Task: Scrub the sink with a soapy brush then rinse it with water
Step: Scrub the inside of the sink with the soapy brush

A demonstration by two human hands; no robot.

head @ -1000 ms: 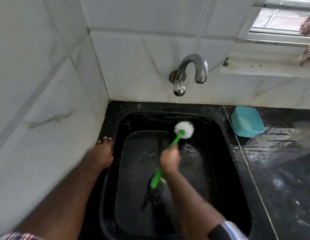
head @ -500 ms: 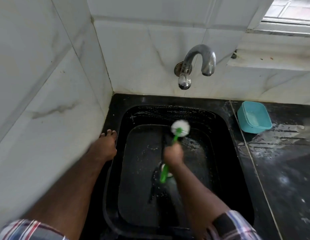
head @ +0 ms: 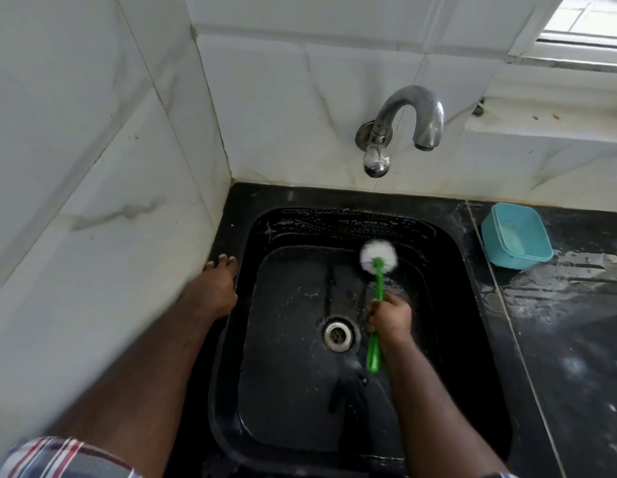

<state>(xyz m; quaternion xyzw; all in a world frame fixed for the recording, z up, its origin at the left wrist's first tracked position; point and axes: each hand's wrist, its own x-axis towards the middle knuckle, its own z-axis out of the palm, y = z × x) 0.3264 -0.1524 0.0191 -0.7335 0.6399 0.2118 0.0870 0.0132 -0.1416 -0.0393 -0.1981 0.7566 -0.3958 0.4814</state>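
white marble tiles are filling the upper half of the frame, with a steel tap [head: 400, 127] curving out of the wall, and no water is running from it. below it the black sink [head: 448, 243] is sitting at centre frame, foam streaking its far wall. the right hand [head: 389, 313] is wrapping its fingers round the green handle of the brush [head: 378, 258], just right of the drain [head: 338, 334], and the white bristle head is working the corner where the floor meets the far wall. the left hand [head: 214, 288] is lying flat, fingers straight, on the sink's left rim, holding nothing and seemingly bracing the body. a teal tub [head: 515, 236] is sitting on the wet tabletop [head: 576, 339] at right, apart from the sink. scrubbing is looking only partly done: the near floor is showing little lather. to do it well, i'd say short overlapping strokes, firm pressure on the bristles, sweeping around the drain and up every wall before opening the tap.
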